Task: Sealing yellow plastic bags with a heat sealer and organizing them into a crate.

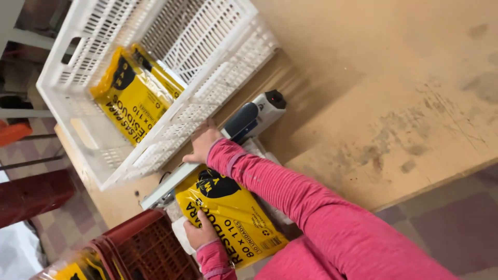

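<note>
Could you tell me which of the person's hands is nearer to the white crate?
The right hand: it presses the sealer's bar just beside the white crate. The left hand is farther off, holding the yellow bag.

White slatted crate [218, 88] holding yellow packets [132, 96], red crate [150, 243], brown worktable [373, 78]

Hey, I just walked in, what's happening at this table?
A person in a pink long-sleeved top is working at a wooden table. One hand presses on the bar of a heat sealer, while the other hand holds the edge of a yellow plastic packet lying under that bar. Which hand is left or right is unclear from this angle. More yellow packets sit in a white crate behind the sealer, and a red crate stands nearby.
</note>
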